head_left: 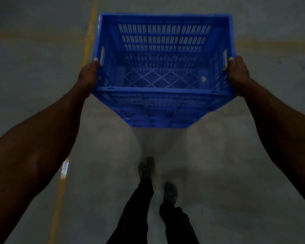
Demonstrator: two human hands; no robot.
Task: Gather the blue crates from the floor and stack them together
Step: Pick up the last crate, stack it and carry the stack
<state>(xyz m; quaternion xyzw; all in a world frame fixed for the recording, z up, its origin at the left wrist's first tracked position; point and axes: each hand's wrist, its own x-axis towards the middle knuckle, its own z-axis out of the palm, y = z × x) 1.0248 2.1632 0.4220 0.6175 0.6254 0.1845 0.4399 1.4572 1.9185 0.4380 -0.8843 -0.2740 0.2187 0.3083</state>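
A blue slotted plastic crate [163, 103] hangs in the air in front of me, empty, its open top facing me. My left hand [88, 76] grips its left side near the handle slot. On the opposite side, my right hand [239, 73] grips the wall by the other handle slot. Both arms are stretched forward. A small pale scrap lies inside the crate on its bottom. No other crate is in view.
Grey concrete floor [218, 164] lies below, dimly lit. A yellow painted line [60, 191] runs along the left from near to far. My legs and shoes [146, 169] show under the crate, one foot ahead of the other.
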